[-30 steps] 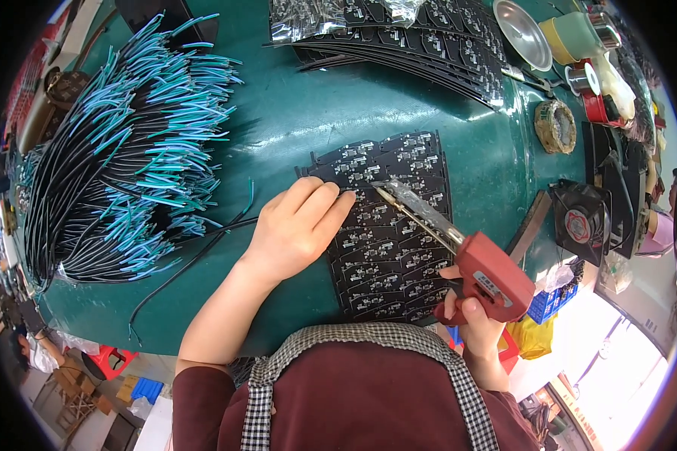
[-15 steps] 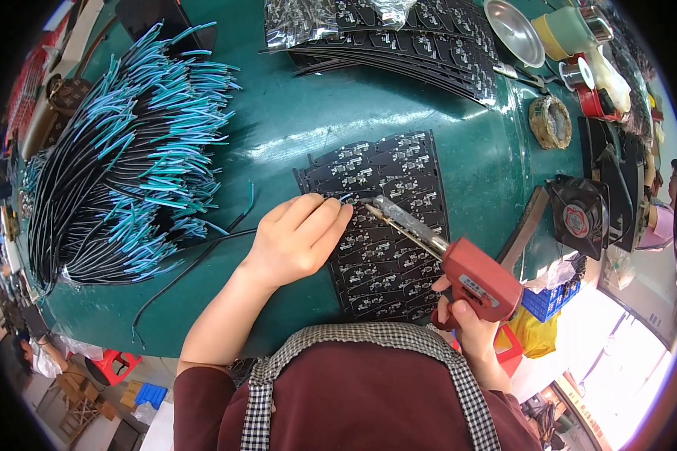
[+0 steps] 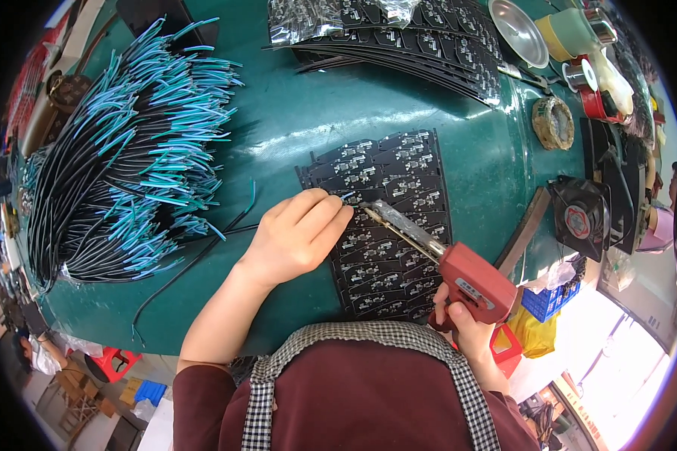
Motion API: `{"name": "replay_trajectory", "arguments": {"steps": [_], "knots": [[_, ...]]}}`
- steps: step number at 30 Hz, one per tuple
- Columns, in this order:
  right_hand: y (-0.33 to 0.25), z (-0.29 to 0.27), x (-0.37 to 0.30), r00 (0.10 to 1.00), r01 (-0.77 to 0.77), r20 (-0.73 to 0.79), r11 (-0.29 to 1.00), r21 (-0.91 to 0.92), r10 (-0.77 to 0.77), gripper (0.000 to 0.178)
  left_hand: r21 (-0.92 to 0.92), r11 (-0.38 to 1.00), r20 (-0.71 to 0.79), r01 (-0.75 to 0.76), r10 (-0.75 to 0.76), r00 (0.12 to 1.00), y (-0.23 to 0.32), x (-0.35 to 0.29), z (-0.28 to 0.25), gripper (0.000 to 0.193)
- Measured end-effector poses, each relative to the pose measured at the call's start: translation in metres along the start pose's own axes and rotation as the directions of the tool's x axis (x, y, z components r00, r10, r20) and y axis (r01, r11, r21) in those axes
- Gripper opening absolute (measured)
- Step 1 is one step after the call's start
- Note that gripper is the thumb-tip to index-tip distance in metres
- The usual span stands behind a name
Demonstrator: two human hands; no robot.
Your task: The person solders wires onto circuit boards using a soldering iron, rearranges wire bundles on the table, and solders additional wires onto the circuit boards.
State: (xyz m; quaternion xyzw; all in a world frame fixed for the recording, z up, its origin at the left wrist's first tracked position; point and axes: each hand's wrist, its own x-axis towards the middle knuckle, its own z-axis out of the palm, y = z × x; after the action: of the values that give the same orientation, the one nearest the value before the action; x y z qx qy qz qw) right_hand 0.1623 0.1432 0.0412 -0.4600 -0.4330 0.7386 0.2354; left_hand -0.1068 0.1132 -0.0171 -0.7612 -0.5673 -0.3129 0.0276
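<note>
At far left we see a heap of black and teal wires (image 3: 120,150). Our left hand (image 3: 297,233) pinches a thin wire (image 3: 203,252) onto the black circuit panel (image 3: 384,225) mid-table. Our right hand (image 3: 466,327), fingers wrapped, grips the red soldering gun (image 3: 459,274).

The left hand (image 3: 297,237) lies palm down with its fingers curled forward, forearm stretched out. The right hand (image 3: 462,323) is clenched low, close to the body.
</note>
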Motion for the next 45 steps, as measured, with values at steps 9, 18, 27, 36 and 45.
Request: {"name": "replay_trajectory", "arguments": {"steps": [9,18,27,36,45], "knots": [[0.01,-0.002,-0.005,0.998,0.002,-0.057,0.968,-0.251,-0.017,0.044,0.032,0.999,0.023,-0.037,0.037,0.999,0.0,0.0,-0.001,0.03],[0.011,-0.003,-0.007,0.999,0.042,0.027,0.997,-0.065,-0.04,0.05,0.022,0.999,0.005,-0.042,0.042,0.999,0.001,0.0,0.0,0.031],[0.005,-0.015,-0.014,0.937,0.285,-0.195,0.957,-0.044,-0.288,0.051,0.05,0.993,0.065,0.103,-0.106,0.992,0.012,0.004,-0.014,0.028],[-0.001,-0.033,-0.007,0.908,0.362,-0.215,0.932,-0.031,-0.36,0.049,0.153,0.64,-0.05,0.753,-0.756,0.653,0.005,-0.022,-0.034,0.012],[-0.01,-0.041,0.001,0.922,0.339,-0.198,0.941,0.001,-0.332,0.052,0.051,0.977,-0.196,0.205,-0.191,0.962,0.021,0.053,-0.009,0.022]]}}
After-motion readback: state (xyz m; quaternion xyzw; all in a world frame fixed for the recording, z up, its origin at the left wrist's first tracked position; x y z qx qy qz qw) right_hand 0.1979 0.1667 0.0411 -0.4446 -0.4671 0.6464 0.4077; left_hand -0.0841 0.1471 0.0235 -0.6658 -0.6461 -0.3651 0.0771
